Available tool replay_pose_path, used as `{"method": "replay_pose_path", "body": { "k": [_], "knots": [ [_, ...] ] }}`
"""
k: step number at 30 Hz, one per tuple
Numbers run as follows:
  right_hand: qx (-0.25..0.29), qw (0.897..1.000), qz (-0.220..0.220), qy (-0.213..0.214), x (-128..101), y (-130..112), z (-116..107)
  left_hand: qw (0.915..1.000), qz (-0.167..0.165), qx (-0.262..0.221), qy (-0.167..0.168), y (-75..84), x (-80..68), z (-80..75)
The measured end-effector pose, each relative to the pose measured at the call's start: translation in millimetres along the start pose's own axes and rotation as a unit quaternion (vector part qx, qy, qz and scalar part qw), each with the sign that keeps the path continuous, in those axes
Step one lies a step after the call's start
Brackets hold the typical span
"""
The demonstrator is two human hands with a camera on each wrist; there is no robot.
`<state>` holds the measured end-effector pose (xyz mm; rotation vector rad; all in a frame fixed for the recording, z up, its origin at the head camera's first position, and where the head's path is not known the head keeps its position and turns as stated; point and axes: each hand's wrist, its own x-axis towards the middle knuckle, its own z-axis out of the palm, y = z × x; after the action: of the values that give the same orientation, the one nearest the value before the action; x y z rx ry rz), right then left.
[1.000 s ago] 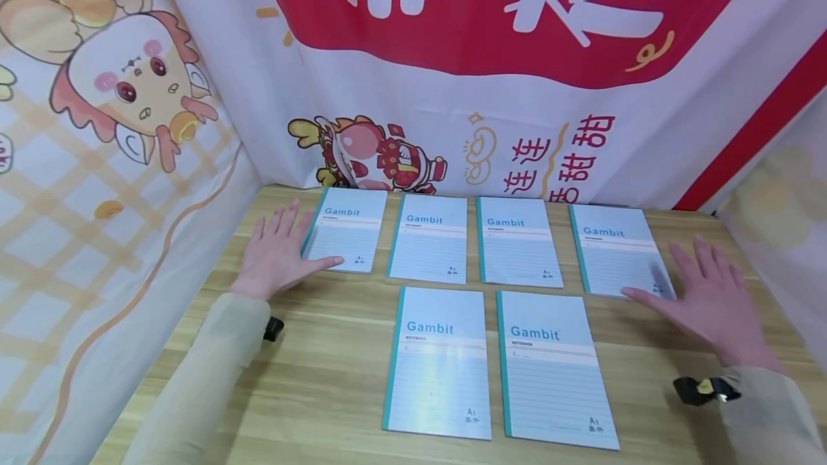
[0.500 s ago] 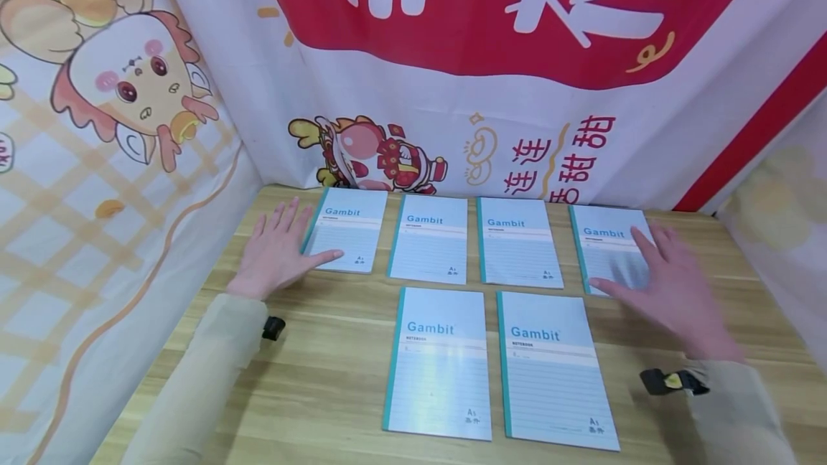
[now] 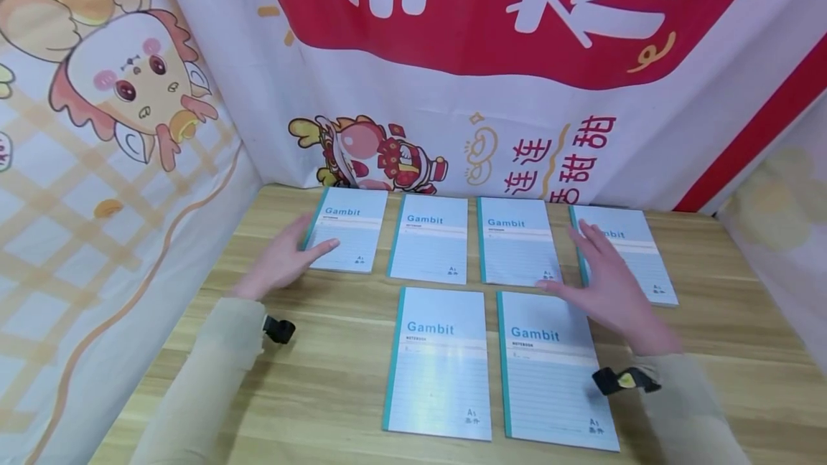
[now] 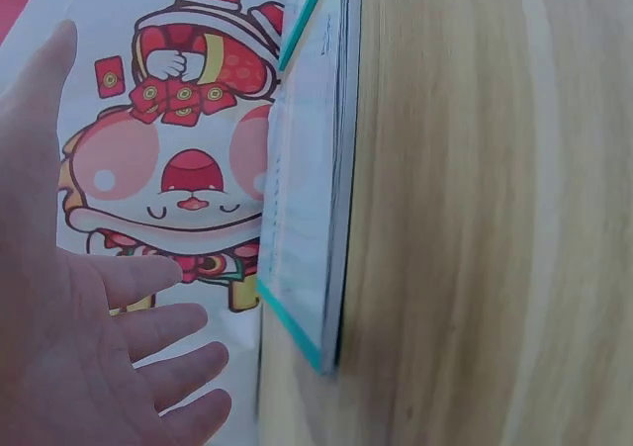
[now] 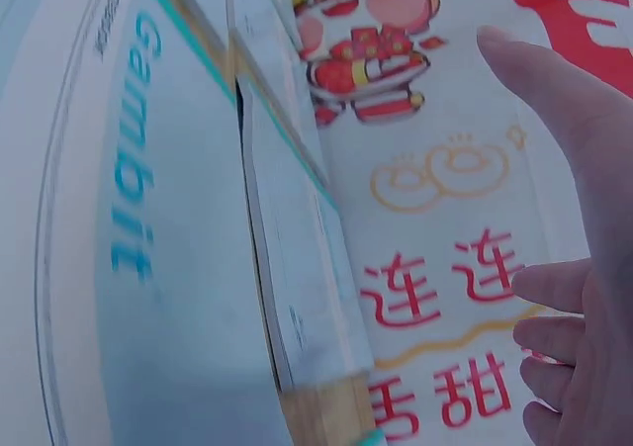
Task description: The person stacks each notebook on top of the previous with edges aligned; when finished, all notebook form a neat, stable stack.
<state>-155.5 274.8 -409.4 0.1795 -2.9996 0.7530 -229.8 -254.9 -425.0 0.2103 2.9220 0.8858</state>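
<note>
My left hand (image 3: 281, 258) lies open at the far-left notebook's (image 3: 347, 229) edge; my right hand (image 3: 607, 285), open, hovers between notebooks; bare worktop (image 3: 310, 364) at 6 o'clock.

"Gambit" reads across every notebook (image 3: 439, 361) cover, "A5" at the corner; the banner (image 3: 562, 156) behind shows red characters "连连" and "甜甜".

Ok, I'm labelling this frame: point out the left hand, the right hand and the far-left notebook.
left hand (image 3: 281, 260), head view, back of the hand.
right hand (image 3: 610, 285), head view, back of the hand.
far-left notebook (image 3: 349, 232), head view, middle of its cover.
</note>
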Motion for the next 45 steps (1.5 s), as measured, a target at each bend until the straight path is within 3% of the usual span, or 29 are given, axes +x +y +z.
{"method": "replay_pose_path", "body": {
  "k": [8,14,18,24,30,41,45],
  "knots": [
    [0.069,0.997,-0.032,-0.012,13.3,-30.4,27.0,0.9906,-0.069,-0.118,0.005,-9.2,2.8,5.6],
    [0.125,0.991,-0.043,-0.012,24.8,-53.4,44.5,0.9757,-0.093,-0.196,0.028,-18.0,4.4,5.4],
    [0.189,0.981,-0.032,-0.024,29.9,-72.1,52.9,0.9679,-0.107,-0.223,0.042,-22.7,4.8,3.8],
    [0.291,0.955,-0.029,-0.044,37.1,-99.9,71.6,0.9603,-0.141,-0.237,0.043,-27.8,5.2,1.1],
    [0.337,0.939,-0.017,-0.07,41.2,-129.1,96.7,0.958,-0.166,-0.231,0.04,-29.0,4.6,0.4],
    [0.372,0.917,0.019,-0.143,51.7,-175.4,131.5,0.9593,-0.188,-0.209,0.028,-29.8,5.7,1.9],
    [0.37,0.917,0.011,-0.15,55.4,-188.4,144.1,0.9601,-0.185,-0.207,0.03,-32.4,4.6,1.2]
  ]
}}
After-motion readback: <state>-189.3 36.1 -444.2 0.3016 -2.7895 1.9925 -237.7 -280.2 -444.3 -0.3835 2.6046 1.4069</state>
